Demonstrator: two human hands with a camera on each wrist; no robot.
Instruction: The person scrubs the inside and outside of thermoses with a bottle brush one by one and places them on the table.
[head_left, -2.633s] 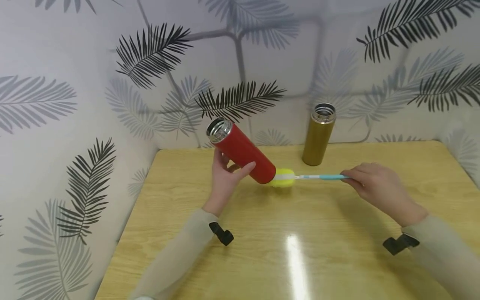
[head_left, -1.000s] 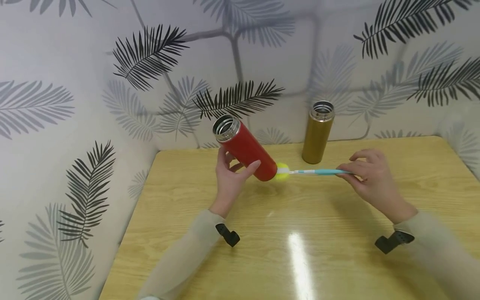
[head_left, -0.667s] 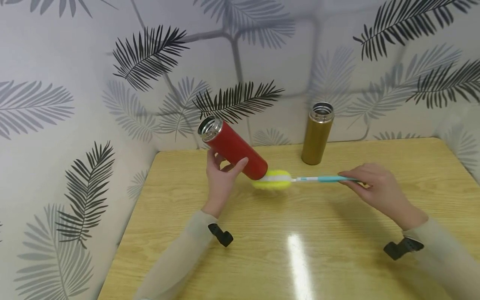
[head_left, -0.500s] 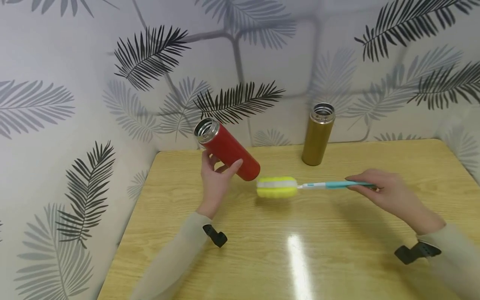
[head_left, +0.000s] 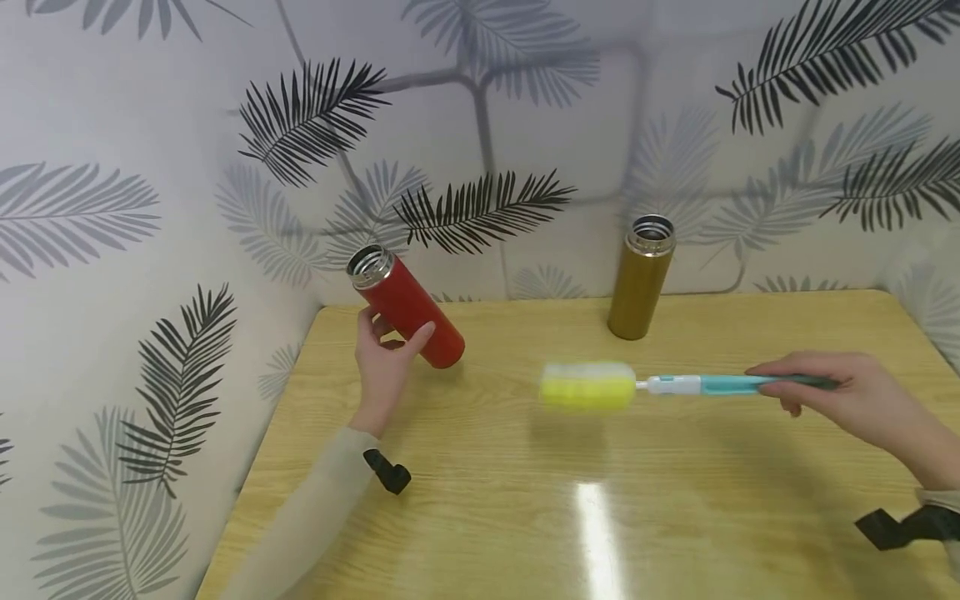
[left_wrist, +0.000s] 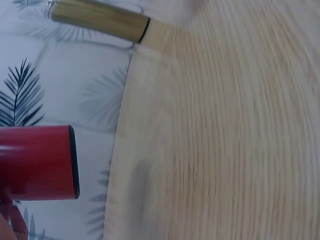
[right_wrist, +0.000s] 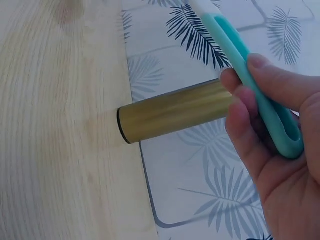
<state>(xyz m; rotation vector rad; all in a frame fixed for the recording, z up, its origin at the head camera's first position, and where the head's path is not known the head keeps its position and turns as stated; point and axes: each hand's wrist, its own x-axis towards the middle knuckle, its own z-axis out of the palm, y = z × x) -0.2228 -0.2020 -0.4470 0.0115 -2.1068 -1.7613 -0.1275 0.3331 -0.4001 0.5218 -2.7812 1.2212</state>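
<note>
Red cylindrical metal-necked flask [head_left: 412, 308], tilted over the wood-grain table [head_left: 472, 525], sits farther left than 0.5 s ago, fingers of the left hand [head_left: 384, 367] curled round it. Pinched by the fingers of the right hand [head_left: 862, 400], the yellow-sponged, turquoise-handled brush [head_left: 678, 384] has drawn away rightward.

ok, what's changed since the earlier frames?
The red flask moved left in the left hand; the right hand drew the yellow-headed brush right, clear of that flask. Neither was let go. The gold flask stayed upright in place.
</note>
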